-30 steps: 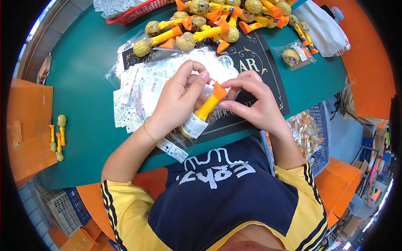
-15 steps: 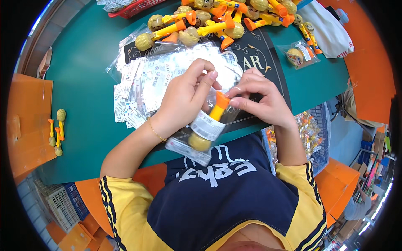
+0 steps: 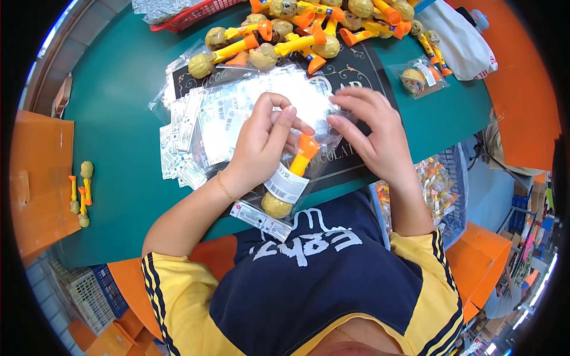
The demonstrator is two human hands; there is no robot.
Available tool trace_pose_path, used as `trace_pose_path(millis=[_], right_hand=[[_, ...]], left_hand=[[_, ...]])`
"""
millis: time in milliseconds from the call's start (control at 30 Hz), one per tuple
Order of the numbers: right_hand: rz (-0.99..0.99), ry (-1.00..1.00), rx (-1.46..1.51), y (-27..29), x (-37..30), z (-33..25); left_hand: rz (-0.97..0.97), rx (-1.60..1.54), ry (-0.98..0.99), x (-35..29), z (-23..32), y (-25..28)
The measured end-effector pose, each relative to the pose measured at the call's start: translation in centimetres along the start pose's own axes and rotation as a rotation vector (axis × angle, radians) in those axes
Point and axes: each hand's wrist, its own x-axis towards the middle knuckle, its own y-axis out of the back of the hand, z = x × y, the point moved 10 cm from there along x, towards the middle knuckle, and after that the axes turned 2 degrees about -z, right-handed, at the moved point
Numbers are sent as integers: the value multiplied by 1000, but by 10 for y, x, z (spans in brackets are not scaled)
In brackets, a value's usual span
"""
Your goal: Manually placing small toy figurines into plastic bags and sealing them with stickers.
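My left hand (image 3: 261,139) is closed on the upper part of a clear plastic bag (image 3: 289,184) that hangs over the table's near edge. Inside the bag lies a yellow stick toy (image 3: 276,204) with an orange flared end up and a round gold head down. A white printed label (image 3: 286,183) wraps around its middle. To the right, my right hand (image 3: 374,127) is apart from the bag, its fingers spread and nothing visible in them. Beneath both hands lies a pile of clear bags (image 3: 228,118) with printed labels.
Loose yellow toys (image 3: 297,41) are heaped at the far side, beside a red basket (image 3: 196,13). One bagged toy (image 3: 418,77) lies far right by a white cloth bag (image 3: 460,44). Several toys (image 3: 84,190) lie at the left edge. A blue crate (image 3: 454,190) holds bagged toys at the right.
My right hand has let go of the bag, opened and moved a little up and right. In my left hand, the bagged toy has shifted slightly left.
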Motion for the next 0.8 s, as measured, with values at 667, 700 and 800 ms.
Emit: trace_pose_path(millis=[667, 700, 800], right_hand=[[237, 255, -304, -5, 16, -43], [234, 259, -340, -8, 17, -44], [219, 274, -388, -10, 19, -49]], left_hand=[[4, -45, -14, 2, -5, -1], [6, -43, -15, 1, -4, -1], [3, -7, -36, -1, -1, -2]])
